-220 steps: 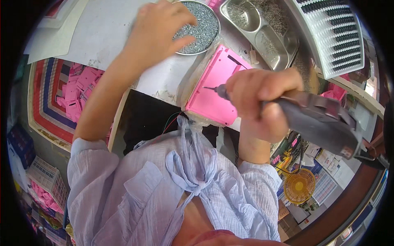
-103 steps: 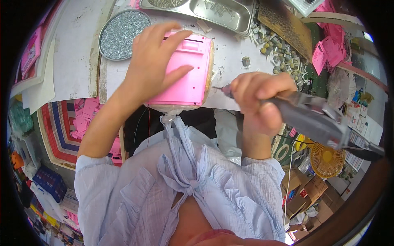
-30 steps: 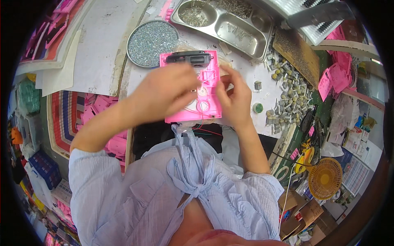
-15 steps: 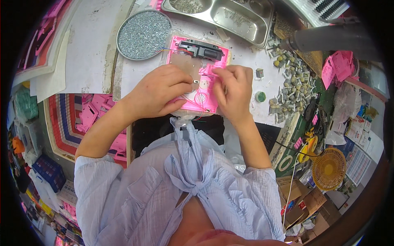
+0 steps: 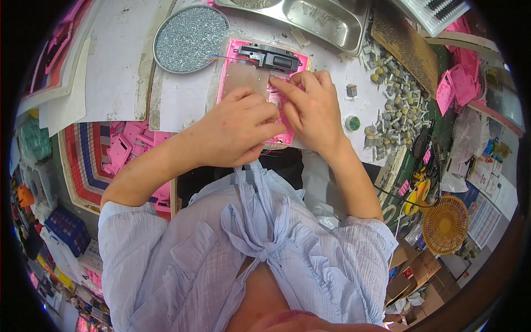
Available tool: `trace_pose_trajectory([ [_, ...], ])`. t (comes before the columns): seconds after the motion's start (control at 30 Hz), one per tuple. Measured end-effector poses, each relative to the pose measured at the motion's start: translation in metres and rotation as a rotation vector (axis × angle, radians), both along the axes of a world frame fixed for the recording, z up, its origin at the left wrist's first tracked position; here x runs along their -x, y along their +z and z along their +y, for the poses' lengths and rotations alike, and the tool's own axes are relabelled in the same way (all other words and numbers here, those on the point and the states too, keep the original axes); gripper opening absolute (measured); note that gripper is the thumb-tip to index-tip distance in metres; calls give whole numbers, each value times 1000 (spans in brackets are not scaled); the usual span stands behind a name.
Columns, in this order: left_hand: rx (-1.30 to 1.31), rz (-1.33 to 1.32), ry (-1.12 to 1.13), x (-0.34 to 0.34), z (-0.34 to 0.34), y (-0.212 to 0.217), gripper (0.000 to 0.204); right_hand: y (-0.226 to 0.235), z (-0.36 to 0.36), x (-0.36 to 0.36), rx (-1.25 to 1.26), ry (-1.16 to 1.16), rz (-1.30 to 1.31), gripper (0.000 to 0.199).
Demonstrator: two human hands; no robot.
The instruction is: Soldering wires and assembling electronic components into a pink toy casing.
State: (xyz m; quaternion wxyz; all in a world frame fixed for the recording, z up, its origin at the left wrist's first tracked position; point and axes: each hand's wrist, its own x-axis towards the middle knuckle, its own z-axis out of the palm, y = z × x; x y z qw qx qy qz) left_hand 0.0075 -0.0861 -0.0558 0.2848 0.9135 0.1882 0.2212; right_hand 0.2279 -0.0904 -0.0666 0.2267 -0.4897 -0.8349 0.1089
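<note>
The white workbench (image 5: 182,99) carries a round dish of screws (image 5: 189,37), a steel tray (image 5: 321,19), a pink housing (image 5: 235,72) and scattered small metal parts (image 5: 395,110).

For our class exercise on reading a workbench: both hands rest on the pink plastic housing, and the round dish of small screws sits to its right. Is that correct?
Not quite. In the head view, the round dish of screws sits to the left of the pink housing, not its right. The rest holds: the left hand and the right hand both rest on the housing.
</note>
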Motion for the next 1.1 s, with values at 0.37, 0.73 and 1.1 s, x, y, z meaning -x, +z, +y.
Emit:
trace_pose_trajectory([
  [0.37, -262, -146, 57, 22, -34, -31, 35, 0, -3, 0, -30, -6, -27, 37],
  [0.73, -58, -90, 539, 76, -58, -39, 23, 9, -44, 43, 76, 203, 49, 43],
  [1.1, 182, 232, 483, 77, -94, -61, 12, -5, -48, 91, 27, 177, 125, 37],
])
